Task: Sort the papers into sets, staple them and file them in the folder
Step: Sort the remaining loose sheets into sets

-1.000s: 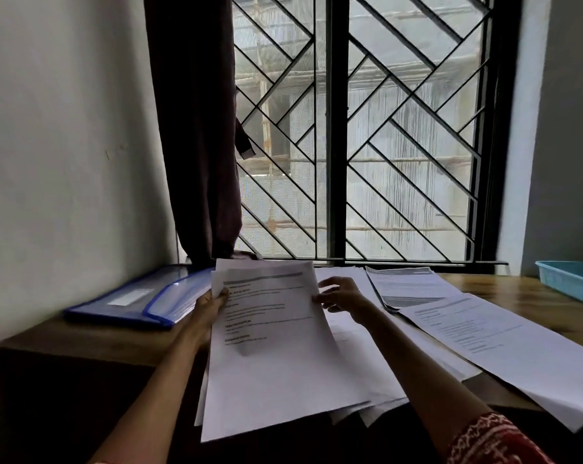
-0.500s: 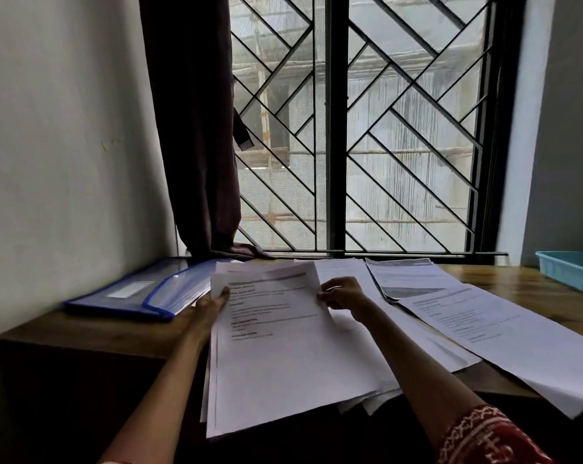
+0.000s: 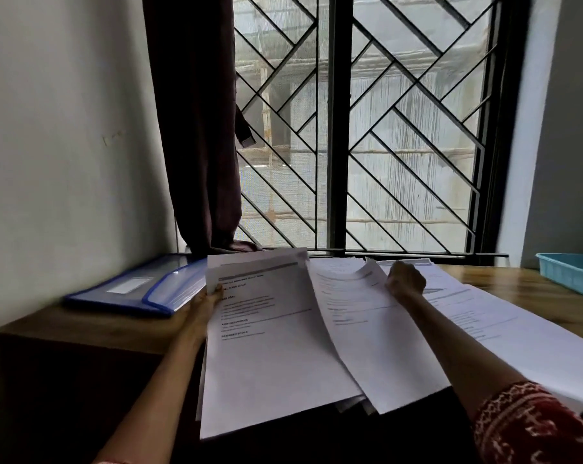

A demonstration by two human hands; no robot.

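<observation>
two hands work a spread of papers on a wooden table (image 3: 517, 289) below a barred window (image 3: 367, 128). left hand (image 3: 207, 304) pinches the left edge of a stack (image 3: 270, 356), thumb on the printed top page, the fingers hidden beneath; this stack is tilted up off the table, its near end hanging past the table's near edge. right hand (image 3: 405, 279) is curled, knuckles up, gripping the far right corner of a single sheet (image 3: 370, 333), which bows upward and lies just right of the stack, overlapping its right edge. more papers (image 3: 517, 336) lie flat on the table to the right, beyond the right forearm, with another printed pile at the far side near the window sill; their text is too small to read. a blue folder (image 3: 133, 289) lies on the table's far left, against the wall, just beside the left hand, its flap closed and a white label on it. dark curtain (image 3: 196, 128) hangs at the window's left, its hem resting behind the folder. a teal tray (image 3: 571, 272) sits at the far right edge. a red patterned sleeve (image 3: 531, 426) covers the right upper arm near the camera.
</observation>
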